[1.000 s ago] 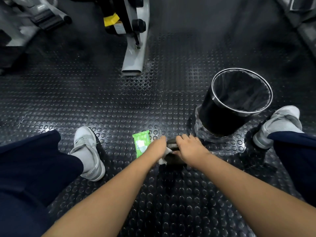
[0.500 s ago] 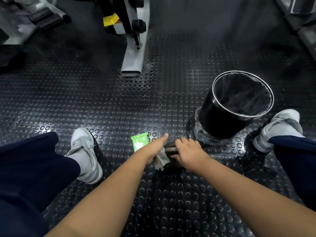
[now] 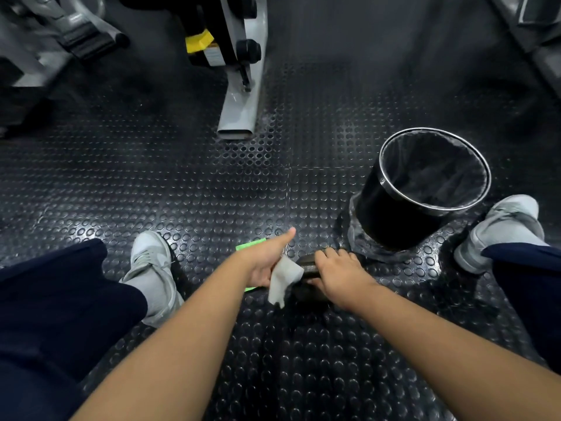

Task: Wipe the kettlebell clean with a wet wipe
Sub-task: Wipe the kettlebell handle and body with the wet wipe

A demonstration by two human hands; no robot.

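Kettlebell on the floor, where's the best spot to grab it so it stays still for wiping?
Grab the kettlebell by the handle on top, coming down from above. The handle is a thin bar that fingers can curl round; the round body below looks too wide. The right hand holds it just so, while the left hand holds the wet wipe beside it.

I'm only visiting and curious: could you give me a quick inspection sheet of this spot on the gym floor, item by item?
Surface: black studded rubber floor, shiny in patches.
Job's things: dark kettlebell on the floor; white wet wipe against its left side.
Clutter: green wipe pack on the floor, partly hidden by the left hand.
Hands: left hand holds the wet wipe; right hand grips the kettlebell's handle.
Cables: nothing seen.
Surroundings: black lined bin to the right, grey machine leg ahead, grey shoes on both sides.
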